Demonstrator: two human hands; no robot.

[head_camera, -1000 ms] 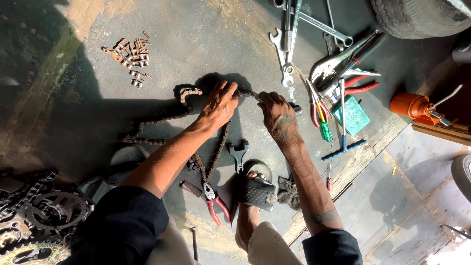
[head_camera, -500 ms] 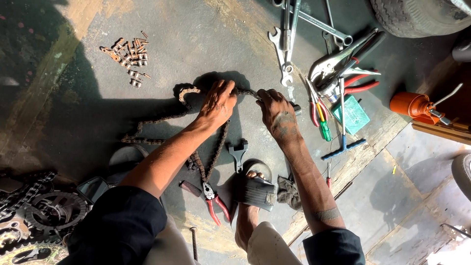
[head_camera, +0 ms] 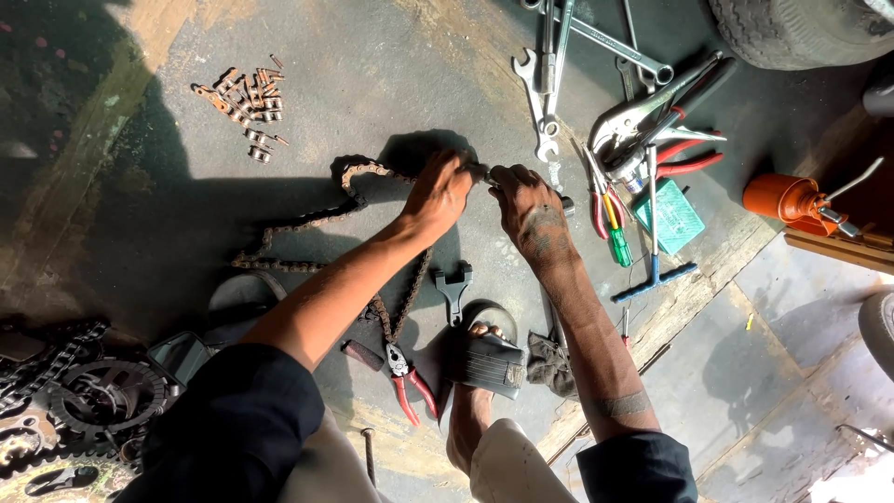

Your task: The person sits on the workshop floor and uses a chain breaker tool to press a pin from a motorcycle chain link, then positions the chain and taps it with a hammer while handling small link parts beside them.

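I sit low over the dirty floor (head_camera: 372,74) with my two hands close together on a rusty drive chain (head_camera: 307,224). My left hand (head_camera: 438,191) is curled shut around one part of the chain, and my right hand (head_camera: 526,200) pinches the bit right next to it, so both hands are clamped on the same chain. I think I hold it from both sides so the links between my hands stay tight and do not flop.

The chain is my landmark. It starts at my hands, loops away past my left hand, then runs back toward me under my left arm. Far beyond that loop lies a little pile of loose chain links (head_camera: 247,102), kept apart so they don't get mixed up. Near the chain's closest end, by my sandal (head_camera: 484,359), sit red-handled pliers (head_camera: 405,377) and a small dark forked tool (head_camera: 453,289), easy to grab. On the other side of the chain from the pile, past my right hand, are spanners (head_camera: 545,74), more pliers, a green-handled screwdriver (head_camera: 619,247) and an orange oil can (head_camera: 792,197). Down by my left knee, more chain and a sprocket (head_camera: 102,396) wait.
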